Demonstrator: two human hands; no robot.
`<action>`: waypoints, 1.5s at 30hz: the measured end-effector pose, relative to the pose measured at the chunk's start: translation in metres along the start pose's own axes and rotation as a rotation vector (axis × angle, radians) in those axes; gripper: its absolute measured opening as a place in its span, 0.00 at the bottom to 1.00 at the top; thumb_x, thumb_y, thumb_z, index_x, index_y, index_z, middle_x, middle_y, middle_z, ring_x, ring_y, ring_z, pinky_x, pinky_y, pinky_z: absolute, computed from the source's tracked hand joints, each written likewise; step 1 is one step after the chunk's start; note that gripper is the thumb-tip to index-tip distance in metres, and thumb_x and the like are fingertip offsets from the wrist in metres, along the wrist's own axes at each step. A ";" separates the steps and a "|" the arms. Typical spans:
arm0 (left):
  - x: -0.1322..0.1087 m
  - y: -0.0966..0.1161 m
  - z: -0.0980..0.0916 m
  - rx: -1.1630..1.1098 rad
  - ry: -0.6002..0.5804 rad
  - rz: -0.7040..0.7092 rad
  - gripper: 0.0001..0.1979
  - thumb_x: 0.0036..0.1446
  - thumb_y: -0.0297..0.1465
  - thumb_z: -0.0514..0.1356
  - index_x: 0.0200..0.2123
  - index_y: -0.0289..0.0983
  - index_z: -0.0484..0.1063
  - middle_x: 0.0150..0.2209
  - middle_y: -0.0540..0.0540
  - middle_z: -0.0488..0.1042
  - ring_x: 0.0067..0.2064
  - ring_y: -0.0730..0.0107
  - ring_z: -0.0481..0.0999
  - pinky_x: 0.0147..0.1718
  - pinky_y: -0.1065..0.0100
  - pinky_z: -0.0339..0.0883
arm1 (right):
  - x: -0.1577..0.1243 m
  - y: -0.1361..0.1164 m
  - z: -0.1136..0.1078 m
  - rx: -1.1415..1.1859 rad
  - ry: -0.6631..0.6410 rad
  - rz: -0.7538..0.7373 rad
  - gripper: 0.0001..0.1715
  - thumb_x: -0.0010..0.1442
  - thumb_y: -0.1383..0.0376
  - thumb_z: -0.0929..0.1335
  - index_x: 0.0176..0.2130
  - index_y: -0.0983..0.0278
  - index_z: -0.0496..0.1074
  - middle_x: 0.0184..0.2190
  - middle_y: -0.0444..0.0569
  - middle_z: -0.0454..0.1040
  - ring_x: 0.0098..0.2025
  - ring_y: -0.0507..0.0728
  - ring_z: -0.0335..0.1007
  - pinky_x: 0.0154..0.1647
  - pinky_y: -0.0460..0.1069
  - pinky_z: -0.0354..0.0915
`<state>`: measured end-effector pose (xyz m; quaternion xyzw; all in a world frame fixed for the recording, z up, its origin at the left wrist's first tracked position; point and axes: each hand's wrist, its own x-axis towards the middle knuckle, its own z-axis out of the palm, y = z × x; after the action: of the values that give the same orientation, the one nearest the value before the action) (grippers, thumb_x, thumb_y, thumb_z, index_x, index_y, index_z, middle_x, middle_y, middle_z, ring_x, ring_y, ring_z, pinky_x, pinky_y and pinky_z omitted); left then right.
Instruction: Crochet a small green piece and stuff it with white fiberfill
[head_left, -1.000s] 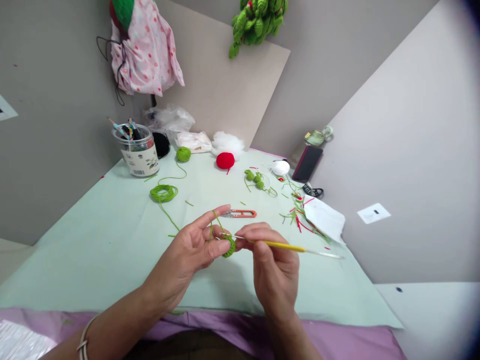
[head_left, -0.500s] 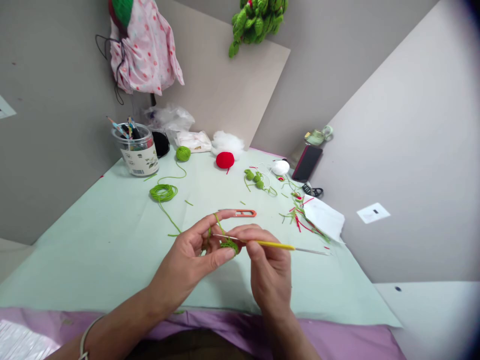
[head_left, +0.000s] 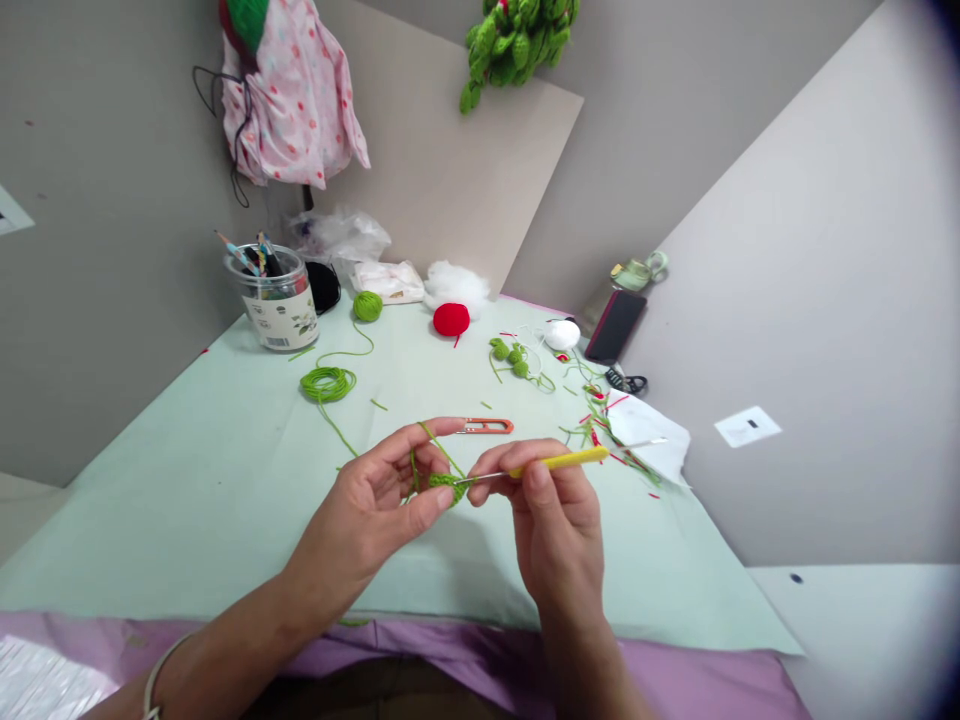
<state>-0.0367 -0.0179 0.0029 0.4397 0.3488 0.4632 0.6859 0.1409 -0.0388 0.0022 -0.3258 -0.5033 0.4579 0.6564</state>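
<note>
My left hand (head_left: 375, 505) pinches a small green crochet piece (head_left: 444, 484) between thumb and fingers, and green yarn (head_left: 435, 448) runs over its raised index finger. My right hand (head_left: 551, 520) grips a yellow-handled crochet hook (head_left: 559, 461), whose metal tip meets the green piece. Both hands hover above the pale green table cover (head_left: 225, 480). The yarn trails left to a loose green coil (head_left: 328, 384).
Orange thread snips (head_left: 486, 426) lie just beyond my hands. Farther back stand a clear jar of pencils (head_left: 275, 298), a green yarn ball (head_left: 367, 305), a red crochet ball (head_left: 451, 319), small green pieces (head_left: 510, 355), yarn scraps and white paper (head_left: 649, 430), and a dark phone (head_left: 615, 325).
The hook's handle has swung upward and its tip has drawn back to the right edge of the green piece. My left index finger has lowered slightly with the yarn.
</note>
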 end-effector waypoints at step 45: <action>0.008 0.004 -0.003 -0.323 -0.054 -0.121 0.19 0.56 0.35 0.75 0.52 0.43 0.86 0.35 0.50 0.76 0.39 0.71 0.72 0.46 0.71 0.68 | -0.001 0.006 0.002 -0.130 0.098 -0.143 0.11 0.73 0.64 0.69 0.45 0.55 0.84 0.36 0.46 0.82 0.30 0.53 0.78 0.32 0.50 0.76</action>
<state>-0.0379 -0.0088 0.0054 0.3144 0.2771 0.4590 0.7834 0.1374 -0.0380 -0.0030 -0.3531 -0.5209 0.3598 0.6888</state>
